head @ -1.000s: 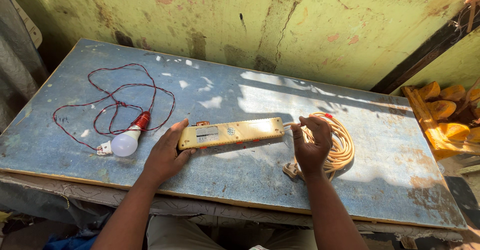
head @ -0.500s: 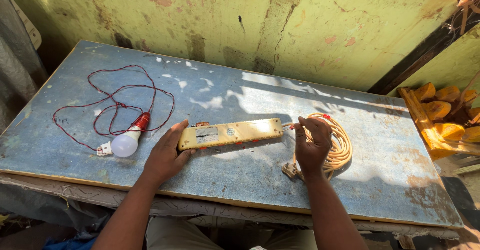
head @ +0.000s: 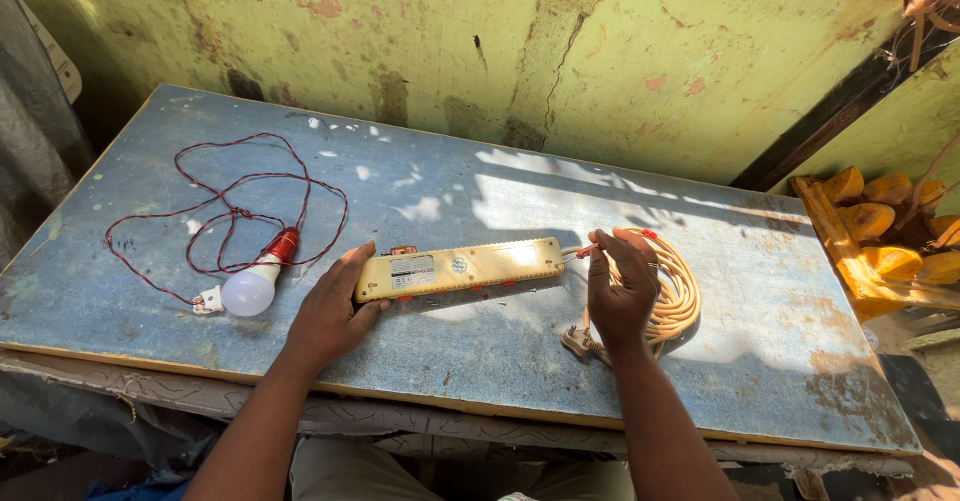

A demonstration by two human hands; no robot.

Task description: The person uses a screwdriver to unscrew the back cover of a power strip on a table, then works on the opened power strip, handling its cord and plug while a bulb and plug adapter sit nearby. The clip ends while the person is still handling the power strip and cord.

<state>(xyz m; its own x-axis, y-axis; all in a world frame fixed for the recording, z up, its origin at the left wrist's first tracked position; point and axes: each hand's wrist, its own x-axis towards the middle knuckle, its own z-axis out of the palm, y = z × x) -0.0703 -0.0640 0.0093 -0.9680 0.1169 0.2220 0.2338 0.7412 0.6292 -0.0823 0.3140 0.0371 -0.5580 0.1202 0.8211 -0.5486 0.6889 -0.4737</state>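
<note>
Long yellow plastic power strip (head: pixel 458 268) lay left-to-right mid blue bench (head: pixel 760 291) btw both hands, left hand (head: pixel 330 306) flat & open against its left end, right hand (head: pixel 620 291) w/ loosely curled fingers on the coiled yellow cord (head: pixel 675 296) at its right end, gripping nothing afaict.

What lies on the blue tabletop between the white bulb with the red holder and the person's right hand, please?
In the head view, the left hand and the yellow power strip it steadies lie between the white bulb and the right hand.
</note>
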